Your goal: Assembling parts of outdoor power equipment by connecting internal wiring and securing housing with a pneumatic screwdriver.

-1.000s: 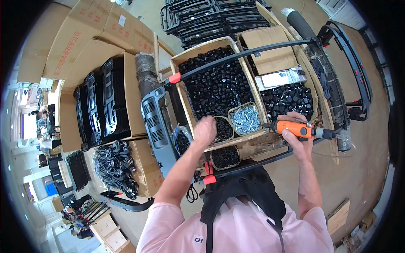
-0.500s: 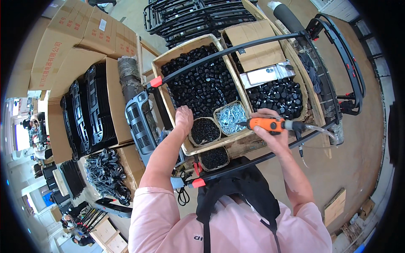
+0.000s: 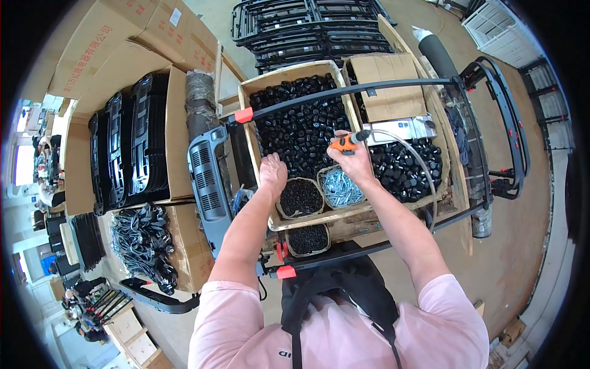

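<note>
Left hand hangs palm-down w/ fingers curled loosely over the black caps, just above the dark tub; can't tell if it grips anything. Right hand is closed round an orange driver, tip pointing right, a clear hose arcing from it over the right-hand caps & down toward the frame.

Largest to smallest:
- Floor, brown, runs down the right side.
- Cardboard cartons at upper left; one open carton holds black panels stood on edge.
- Stack of black grilles at top centre.
- Black tube frame w/ red clamps spans the work area; one bar crosses above the box, another runs just in front of the person's chest.
- Grey vented panel leans upright just left of the box.
- Big cardboard box centre, full of black caps; second box on its right, part-covered w/ a cardboard flap, more caps below.
- Tangle of black cables in a carton lower left.
- Three small tubs at the box's near edge: dark tub of small black bits under the left hand, screw tub of silver screws beside it under the right wrist, third tub of black bits nearer the person.
</note>
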### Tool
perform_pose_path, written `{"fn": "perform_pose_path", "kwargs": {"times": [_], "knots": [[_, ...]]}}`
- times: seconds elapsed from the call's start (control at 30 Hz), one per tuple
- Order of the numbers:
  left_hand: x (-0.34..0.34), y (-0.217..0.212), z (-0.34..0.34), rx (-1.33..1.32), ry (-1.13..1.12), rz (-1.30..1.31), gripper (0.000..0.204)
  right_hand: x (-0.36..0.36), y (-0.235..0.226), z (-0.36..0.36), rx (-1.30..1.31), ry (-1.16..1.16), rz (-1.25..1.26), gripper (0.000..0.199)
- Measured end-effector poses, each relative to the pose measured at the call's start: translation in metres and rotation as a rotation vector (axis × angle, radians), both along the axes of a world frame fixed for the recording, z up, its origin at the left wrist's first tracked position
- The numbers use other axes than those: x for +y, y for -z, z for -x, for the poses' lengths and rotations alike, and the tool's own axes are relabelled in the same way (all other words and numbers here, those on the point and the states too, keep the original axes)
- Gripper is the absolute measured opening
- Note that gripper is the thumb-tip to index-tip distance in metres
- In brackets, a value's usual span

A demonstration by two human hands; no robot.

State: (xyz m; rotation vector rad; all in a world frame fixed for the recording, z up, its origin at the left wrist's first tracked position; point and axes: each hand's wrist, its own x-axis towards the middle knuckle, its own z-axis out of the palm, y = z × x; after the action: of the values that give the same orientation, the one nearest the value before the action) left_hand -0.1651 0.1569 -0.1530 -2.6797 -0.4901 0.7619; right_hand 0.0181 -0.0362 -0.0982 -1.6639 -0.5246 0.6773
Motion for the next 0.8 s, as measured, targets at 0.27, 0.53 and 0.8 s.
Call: {"fn": "perform_pose_path", "kwargs": {"times": [0.27, 0.53, 0.8], "knots": [[-0.009, -0.087, -0.005, -0.537, -0.692, 0.972, 0.028, 0.013, 0.042, -0.029, 0.047, -0.095, 0.526, 0.043], [-0.056, -0.119, 0.067, -1.175, -1.095, 2.275, 0.022, -0.033, 0.052, 0.036, -0.803, -0.738, 0.626, 0.059], [-0.104, -0.109, 0.100, -1.225, -1.241, 2.084, 0.021, -0.047, 0.060, 0.034, -0.791, -0.955, 0.667, 0.044]]}}
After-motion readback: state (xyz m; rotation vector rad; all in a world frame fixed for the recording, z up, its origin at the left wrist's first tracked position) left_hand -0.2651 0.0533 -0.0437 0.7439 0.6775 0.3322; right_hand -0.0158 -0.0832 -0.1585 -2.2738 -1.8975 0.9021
